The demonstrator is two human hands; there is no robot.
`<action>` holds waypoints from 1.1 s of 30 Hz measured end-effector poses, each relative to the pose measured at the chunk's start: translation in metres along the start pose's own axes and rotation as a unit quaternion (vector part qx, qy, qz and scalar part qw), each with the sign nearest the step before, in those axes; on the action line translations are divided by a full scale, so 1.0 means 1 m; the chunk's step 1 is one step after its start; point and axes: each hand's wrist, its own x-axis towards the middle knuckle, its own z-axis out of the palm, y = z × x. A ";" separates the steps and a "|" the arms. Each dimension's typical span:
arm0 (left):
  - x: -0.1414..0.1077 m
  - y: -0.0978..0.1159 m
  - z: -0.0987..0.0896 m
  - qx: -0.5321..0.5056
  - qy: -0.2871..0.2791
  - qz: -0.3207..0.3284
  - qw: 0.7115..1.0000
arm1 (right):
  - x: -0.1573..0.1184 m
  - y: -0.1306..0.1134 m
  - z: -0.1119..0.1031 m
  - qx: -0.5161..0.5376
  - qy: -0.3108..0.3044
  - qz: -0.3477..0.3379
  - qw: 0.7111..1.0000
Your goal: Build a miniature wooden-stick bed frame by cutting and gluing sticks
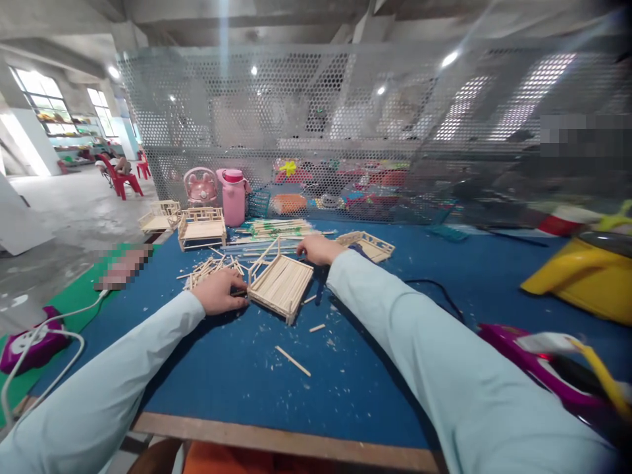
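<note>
A small bed-like frame of pale wooden sticks [280,284] lies tilted to the view on the blue table, between my hands. My left hand [220,291] is at its left corner, thumb and fingers closed around something I cannot make out. At the frame's far right corner is my right hand [318,250], its fingers curled together near the upright sticks; what they hold is too small to tell. Loose short sticks [210,268] lie behind my left hand. Two single sticks [293,361] rest in front of the frame.
Finished stick models [202,227] stand at the back left, beside a pink bottle [234,197]. Another stick frame [368,246] lies behind my right forearm. A perforated metal screen [316,99] borders the back. Purple power strips with cables are at both sides; a yellow object [582,276] stands right.
</note>
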 end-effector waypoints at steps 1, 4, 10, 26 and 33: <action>0.000 0.000 0.001 -0.005 -0.003 -0.001 1.000 | 0.002 0.000 0.001 -0.009 -0.024 0.001 1.000; 0.001 0.000 0.002 -0.023 -0.005 -0.005 1.000 | 0.006 0.003 0.003 -0.024 -0.076 0.004 0.997; 0.000 0.001 0.003 -0.035 0.001 -0.008 0.999 | 0.001 0.005 -0.004 0.009 -0.034 0.010 0.999; -0.001 0.003 0.003 -0.054 0.014 -0.027 0.998 | 0.026 0.014 0.009 -0.059 -0.002 -0.032 0.998; 0.005 -0.005 0.003 0.001 0.079 -0.103 0.991 | 0.042 0.013 0.016 -0.099 0.016 -0.042 0.994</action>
